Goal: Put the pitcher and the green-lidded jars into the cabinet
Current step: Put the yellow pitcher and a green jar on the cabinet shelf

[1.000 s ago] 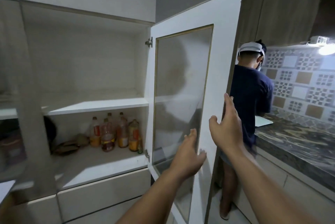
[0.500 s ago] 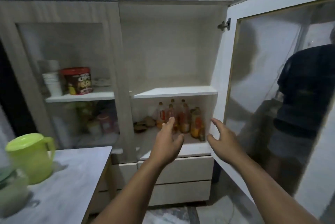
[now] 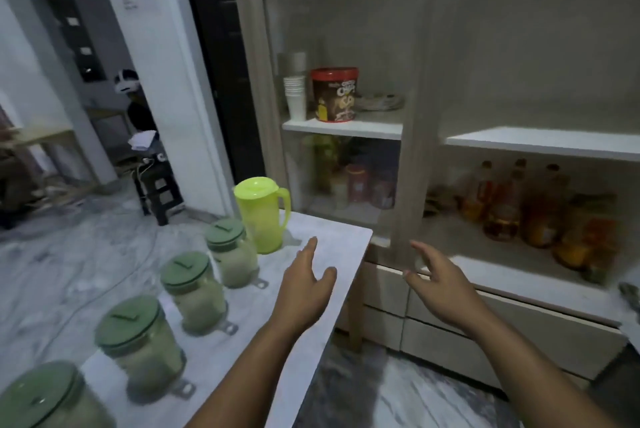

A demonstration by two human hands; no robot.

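Hands (image 3: 374, 285) empty, tub (image 3: 334, 94) label blurred

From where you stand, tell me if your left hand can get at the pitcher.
Probably yes. The left hand is open over the table, and nothing stands between it and the pitcher ahead; the green-lidded jars sit off to its left.

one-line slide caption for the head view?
Both empty hands, left hand and right hand, reach out; pitcher and four green-lidded jars stand on the table.
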